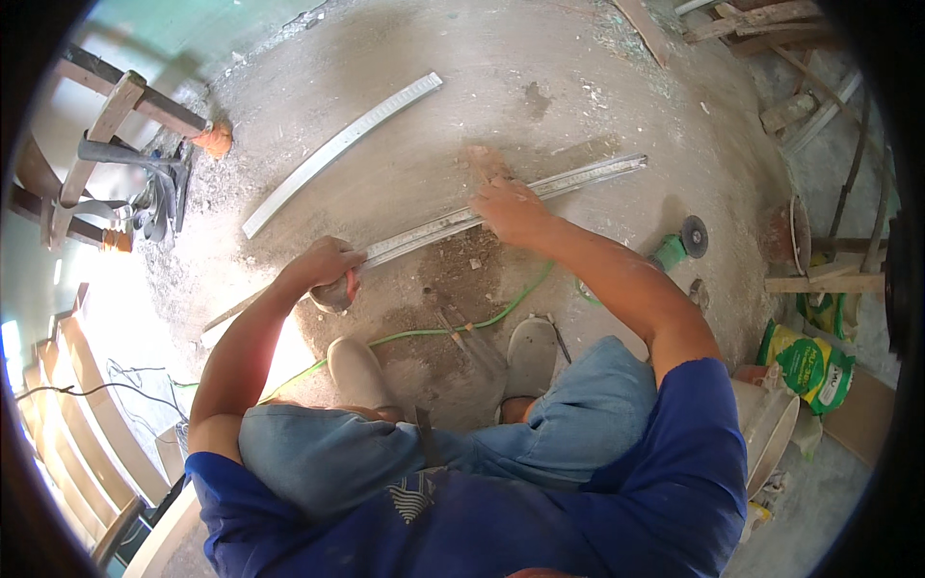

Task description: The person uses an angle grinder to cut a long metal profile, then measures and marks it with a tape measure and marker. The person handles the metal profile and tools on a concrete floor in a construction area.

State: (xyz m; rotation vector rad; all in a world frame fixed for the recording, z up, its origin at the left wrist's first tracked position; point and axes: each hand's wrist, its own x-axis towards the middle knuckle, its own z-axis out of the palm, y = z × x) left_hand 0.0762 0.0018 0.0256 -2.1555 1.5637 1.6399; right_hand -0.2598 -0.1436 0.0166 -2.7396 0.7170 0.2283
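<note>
A long, narrow metal channel lies slantwise across the floor in front of me. My left hand is closed at its near left end, fingertips against the metal. Just below these fingers is a roundish brownish thing with a red edge, partly covered; its kind cannot be made out. My right hand is over the channel's middle, its fingers smeared by motion. Farther off, a separate light metal strip lies apart from both hands. Near my shoes, hand tools with long handles lie on the ground.
A green angle grinder with a dark disc lies to the right. A green cord runs past my shoes. Wooden supports stand at left. Timber, a bucket and a green-yellow bag are at right.
</note>
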